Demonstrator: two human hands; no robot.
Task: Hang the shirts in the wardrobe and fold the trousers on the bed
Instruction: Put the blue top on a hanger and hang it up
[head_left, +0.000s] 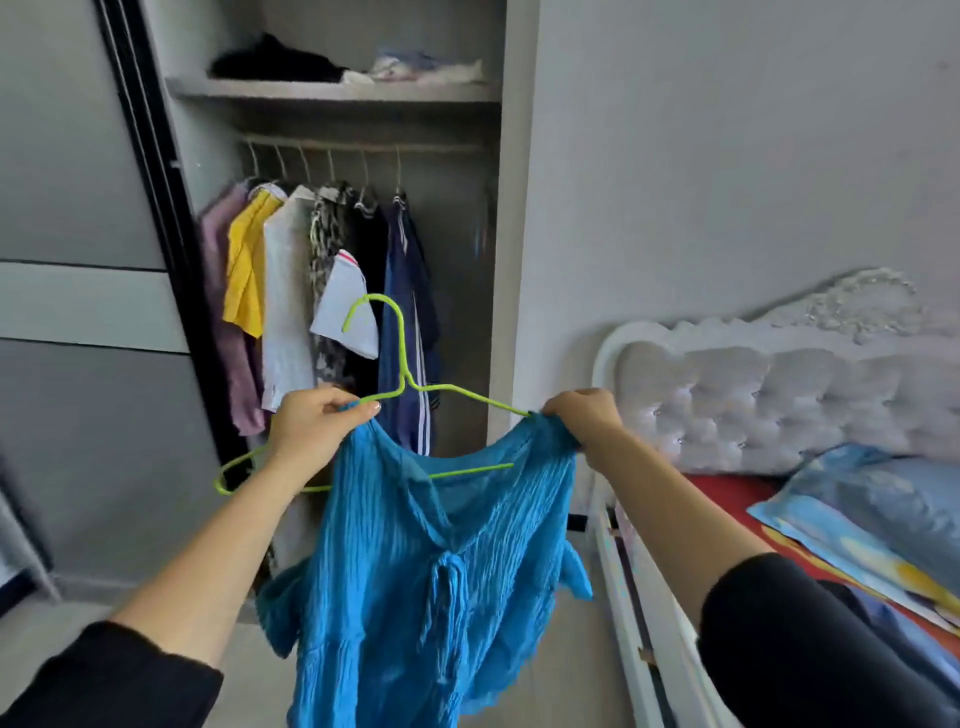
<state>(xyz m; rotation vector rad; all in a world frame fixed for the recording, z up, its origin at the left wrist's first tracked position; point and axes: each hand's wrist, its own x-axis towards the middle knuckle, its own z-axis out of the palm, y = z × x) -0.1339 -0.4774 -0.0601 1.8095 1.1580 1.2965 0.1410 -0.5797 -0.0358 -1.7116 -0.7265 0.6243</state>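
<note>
Head view: the blue shirt (436, 571) is held up in front of the open wardrobe (501, 260), lower than its rail (363, 148), front towards the camera and hem falling out of view; a green hanger (402, 364) sits partly inside the neckline, hook upright before the wardrobe's hung clothes (280, 291); its right arm runs into the fabric, while its left end pokes out bare towards the wardrobe's sliding door (83, 312). The left hand (311, 421) has its fingers curled, pinching one shoulder of the shirt against the hanger's arm; the right hand (582, 415) is closed tight round the bunched fabric of the other shoulder, at the hanger's right end, just right of the wardrobe's side panel. Above the rail, the wardrobe's shelf (332, 92) carries dark and pale folded things; right of the wardrobe stands a bed (649, 597) with a tufted headboard (753, 395) and a blue pillow (883, 499).
</note>
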